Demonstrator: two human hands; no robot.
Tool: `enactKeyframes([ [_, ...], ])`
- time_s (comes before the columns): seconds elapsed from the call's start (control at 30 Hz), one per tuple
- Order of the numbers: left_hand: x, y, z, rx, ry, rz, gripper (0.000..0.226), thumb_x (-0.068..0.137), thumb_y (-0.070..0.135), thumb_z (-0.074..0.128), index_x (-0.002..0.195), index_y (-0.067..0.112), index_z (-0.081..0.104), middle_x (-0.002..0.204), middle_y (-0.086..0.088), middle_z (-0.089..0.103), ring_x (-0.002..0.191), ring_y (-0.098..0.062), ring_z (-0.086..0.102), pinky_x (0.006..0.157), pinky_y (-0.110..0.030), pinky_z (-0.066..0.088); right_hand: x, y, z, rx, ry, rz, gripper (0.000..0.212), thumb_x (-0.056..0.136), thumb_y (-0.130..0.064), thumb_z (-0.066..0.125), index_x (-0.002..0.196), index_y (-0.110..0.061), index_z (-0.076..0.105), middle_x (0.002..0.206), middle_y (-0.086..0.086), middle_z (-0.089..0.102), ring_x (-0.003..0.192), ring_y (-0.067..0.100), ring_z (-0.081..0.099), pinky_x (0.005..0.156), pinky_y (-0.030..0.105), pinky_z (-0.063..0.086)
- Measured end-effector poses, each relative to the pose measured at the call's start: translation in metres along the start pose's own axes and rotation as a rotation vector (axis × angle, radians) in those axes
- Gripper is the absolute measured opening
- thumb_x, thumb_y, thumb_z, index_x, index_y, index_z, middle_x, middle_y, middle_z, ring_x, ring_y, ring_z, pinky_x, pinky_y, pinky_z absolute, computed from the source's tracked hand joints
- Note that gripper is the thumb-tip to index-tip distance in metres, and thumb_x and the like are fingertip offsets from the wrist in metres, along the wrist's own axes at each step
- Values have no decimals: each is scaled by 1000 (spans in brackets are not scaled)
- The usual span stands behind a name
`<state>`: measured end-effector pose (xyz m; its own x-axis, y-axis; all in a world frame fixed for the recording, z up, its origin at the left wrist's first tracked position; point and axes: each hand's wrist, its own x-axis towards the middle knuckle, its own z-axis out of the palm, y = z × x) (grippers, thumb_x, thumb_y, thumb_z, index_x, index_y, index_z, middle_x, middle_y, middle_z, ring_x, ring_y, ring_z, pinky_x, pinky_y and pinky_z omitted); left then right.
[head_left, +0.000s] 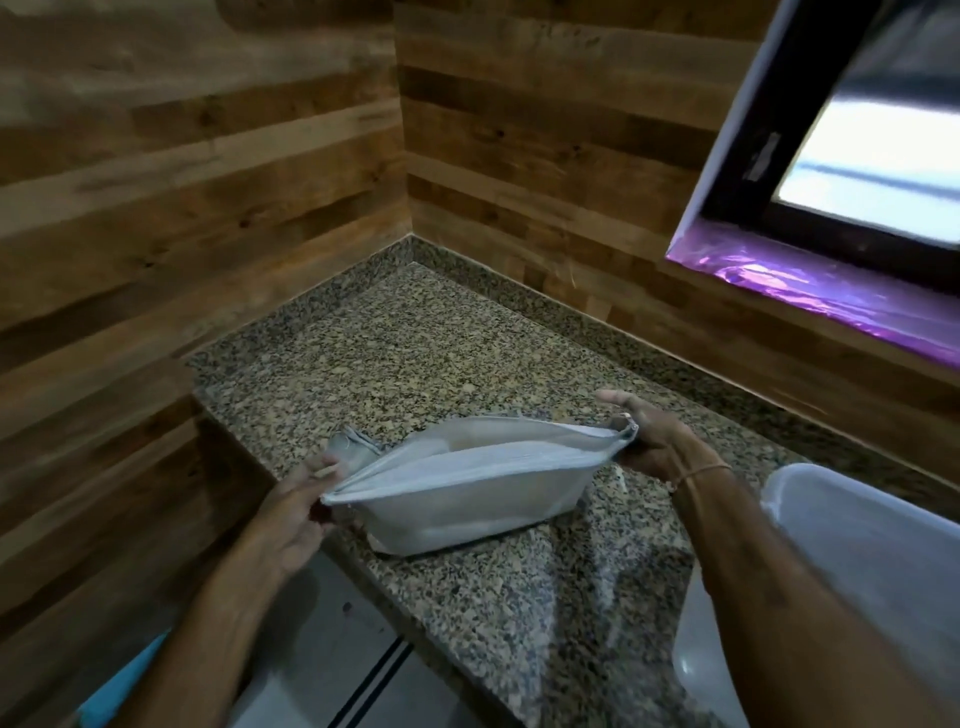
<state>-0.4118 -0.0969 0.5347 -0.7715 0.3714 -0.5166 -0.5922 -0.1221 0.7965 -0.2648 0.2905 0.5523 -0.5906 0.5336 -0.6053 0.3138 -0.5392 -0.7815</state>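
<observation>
A: While both arms are reaching forward, the left hand (304, 506) is pinching one end of the pale grey woven fabric sack (467, 499), and the right hand (652, 447) is gripping the other, forefinger sticking out.

B: It's sagging at the near edge of the speckled granite counter (415, 353), mouth gaping; bare stone is stretching behind it toward the wooden-plank walls (208, 208).

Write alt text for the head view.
A left hand and a right hand each grip one end of a white sack, holding its mouth open on a speckled granite countertop. Wood-plank walls meet behind; a white plastic tub sits at right.
</observation>
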Motion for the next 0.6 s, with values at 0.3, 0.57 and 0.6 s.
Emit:
enactKeyframes([
  [0.3, -4, -21, -24, 176, -153, -135, 20, 101, 8, 56, 116, 20, 63, 98, -4, 65, 73, -13, 56, 53, -24, 54, -1, 5, -16, -215, -78, 3, 37, 108, 5, 30, 112, -6, 66, 101, 20, 62, 78, 28, 63, 57, 39, 61],
  [0.57, 13, -12, -8, 289, -279, -120, 52, 87, 23, 71, 137, 15, 59, 128, -8, 67, 92, -19, 68, 60, -24, 60, -5, 8, -16, -510, -40, 105, 10, 99, -23, 68, 100, -14, 67, 101, 9, 62, 62, 15, 55, 44, 22, 50],
  [0.6, 14, -14, -8, 264, -293, -114, 47, 91, 16, 68, 137, 12, 59, 133, -10, 65, 98, -21, 67, 62, -22, 60, -4, 10, -15, -473, -39, 89, 9, 99, -19, 67, 106, -12, 69, 111, 10, 63, 68, 16, 58, 45, 23, 52],
])
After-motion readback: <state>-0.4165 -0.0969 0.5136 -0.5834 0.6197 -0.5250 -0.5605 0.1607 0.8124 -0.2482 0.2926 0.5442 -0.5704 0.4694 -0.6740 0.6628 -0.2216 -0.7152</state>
